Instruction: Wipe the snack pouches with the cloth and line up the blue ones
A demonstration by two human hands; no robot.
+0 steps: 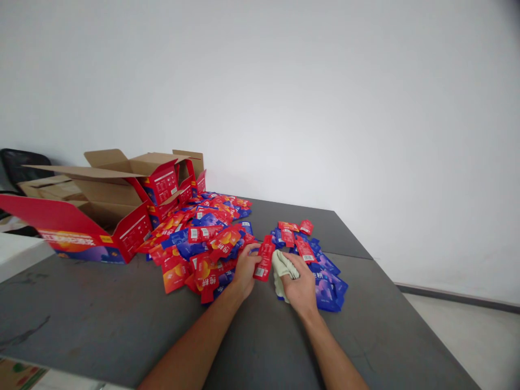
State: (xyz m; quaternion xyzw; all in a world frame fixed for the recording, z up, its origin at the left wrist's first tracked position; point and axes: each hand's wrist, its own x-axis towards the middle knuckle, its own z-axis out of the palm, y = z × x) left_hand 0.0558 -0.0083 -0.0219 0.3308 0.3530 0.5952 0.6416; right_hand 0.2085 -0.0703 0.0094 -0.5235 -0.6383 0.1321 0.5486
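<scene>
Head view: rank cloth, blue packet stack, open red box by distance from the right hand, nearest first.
1. Cloth: under the right hand, touching.
2. Blue packet stack: just right of the hand.
3. Open red box: far left, at the table's back edge.

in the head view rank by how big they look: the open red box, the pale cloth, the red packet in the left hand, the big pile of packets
1. Big pile of packets and open red box: alike in spread, so unranked; the box is taller.
3. Pale cloth under the right hand, partly hidden.
4. Red packet in the left hand, close to the cloth in size.
</scene>
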